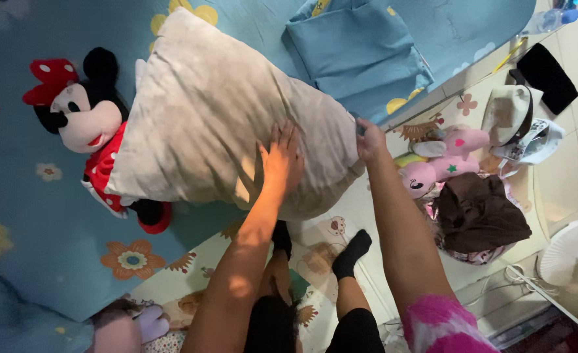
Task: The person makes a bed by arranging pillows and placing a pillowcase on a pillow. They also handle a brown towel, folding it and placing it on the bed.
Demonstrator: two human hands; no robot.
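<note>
Head view: one pillow; left hand flat, right hand clamped on it.

The near edge of the bed is largely taken up by a bare grey pillow, against which both hands are placed. Passage to its left is blocked by a plush mouse doll, partly pinned beneath it. Beyond the pillow, a folded blue sheet is met. Open bedsheet is left at the near left corner. On the right, the floor beside the bed is crowded by a pink plush pony, a brown cloth heap, a cap and a white fan; a narrow strip of floor mat is left between.
</note>
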